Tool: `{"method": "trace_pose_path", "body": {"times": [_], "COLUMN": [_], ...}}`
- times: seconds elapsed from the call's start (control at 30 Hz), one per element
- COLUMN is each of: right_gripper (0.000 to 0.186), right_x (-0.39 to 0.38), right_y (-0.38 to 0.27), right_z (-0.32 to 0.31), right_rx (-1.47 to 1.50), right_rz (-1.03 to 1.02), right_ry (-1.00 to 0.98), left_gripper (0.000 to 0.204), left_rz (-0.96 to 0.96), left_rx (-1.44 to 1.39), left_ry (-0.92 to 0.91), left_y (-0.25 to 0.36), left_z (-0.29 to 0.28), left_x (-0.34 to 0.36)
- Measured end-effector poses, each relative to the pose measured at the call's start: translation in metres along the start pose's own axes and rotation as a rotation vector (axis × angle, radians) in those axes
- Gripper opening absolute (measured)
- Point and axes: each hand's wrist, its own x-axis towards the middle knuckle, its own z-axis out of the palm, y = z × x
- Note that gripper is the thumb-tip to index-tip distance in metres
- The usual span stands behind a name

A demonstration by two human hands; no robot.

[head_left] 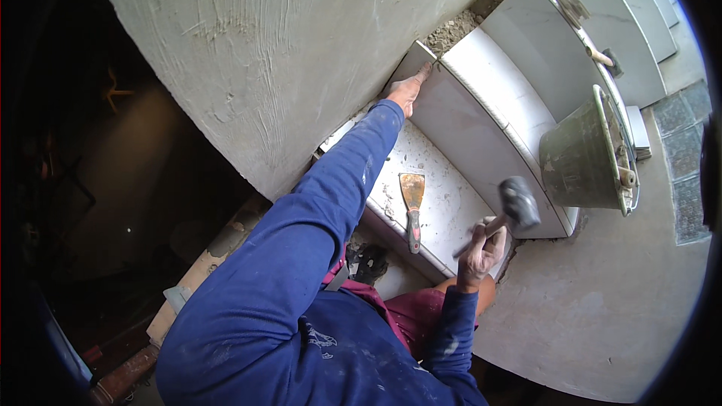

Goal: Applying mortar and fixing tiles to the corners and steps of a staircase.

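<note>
My left hand (407,92) reaches up to the end of a white riser tile (481,126) beside the wall, its fingers stretched out and resting against the tile near its upper edge. In my right hand (481,257) is the handle of a rubber mallet (519,204), whose dark head is raised in front of the riser and slightly blurred. A scraper (412,207) with a rusty blade and a dark and red handle lies on the tiled step (444,207) between my hands, among crumbs of mortar.
A mortar-stained bucket (579,154) stands at the right end of the step above. A hammer (604,59) lies higher up, near more white tiles (609,0). Rubble (455,30) fills the gap along the plastered wall (293,37). The left side drops into darkness.
</note>
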Motion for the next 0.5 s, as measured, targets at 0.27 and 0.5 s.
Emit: {"method": "trace_pose_path", "body": {"times": [0.27, 0.5], "right_gripper": [0.028, 0.021], "right_x": [0.089, 0.145], "right_y": [-0.073, -0.058], "right_z": [0.093, 0.156], "right_rx": [-0.226, -0.399], "right_rz": [-0.912, -0.980], "right_ry": [-0.389, -0.574], "left_gripper": [0.096, 0.065], "left_rz": [0.023, 0.177], "left_rx": [-0.080, -0.161], "left_ry": [-0.026, -0.299], "left_y": [-0.008, -0.030], "left_z": [-0.013, -0.037], "left_x": [-0.007, 0.015]}}
